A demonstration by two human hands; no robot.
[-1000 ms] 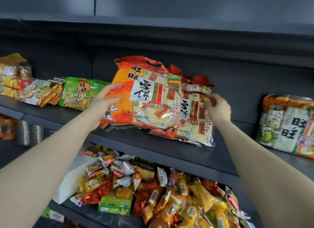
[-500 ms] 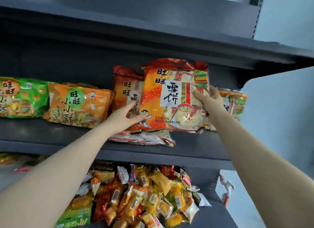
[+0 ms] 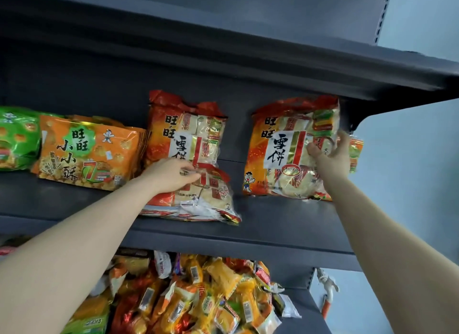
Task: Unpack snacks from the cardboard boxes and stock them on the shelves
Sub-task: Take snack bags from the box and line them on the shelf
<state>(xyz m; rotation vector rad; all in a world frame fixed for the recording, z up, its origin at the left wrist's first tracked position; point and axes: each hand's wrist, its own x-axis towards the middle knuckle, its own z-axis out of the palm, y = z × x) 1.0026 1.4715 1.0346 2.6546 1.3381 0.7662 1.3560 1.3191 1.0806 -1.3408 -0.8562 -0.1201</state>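
Snacks are already up on the shelf (image 3: 285,224); no cardboard box is in sight in the head view, the only one there is. Two orange-red rice-cracker bags are being arranged on the middle board. The right hand (image 3: 330,157) grips the right bag (image 3: 280,147) by its right edge, fingers curled over the front, and holds it upright against the back panel near the shelf's right end. The left hand (image 3: 169,174) rests on the left bags (image 3: 188,159), fingers bent down over the pack lying flat at the front; whether it pinches the wrapper or only presses it I cannot tell. Another pack stands behind that one.

This looks like the placing step, with the bags being spread out and faced forward. Next, I judge, the right bag needs settling so it stands unaided, and the flat left pack needs lifting upright or pushing back.

A bare gap of board lies between the two groups, giving room to slide either way. The flat pack's lower corner lies close to the front lip, so it could slip off if nudged forward. The right bag's top sits just under the upper shelf (image 3: 273,60). Left of the hands, an orange bag (image 3: 87,152) touches the left bags, with a green bag (image 3: 17,137) beyond. Below, a bin of small packets (image 3: 188,296) is heaped full.
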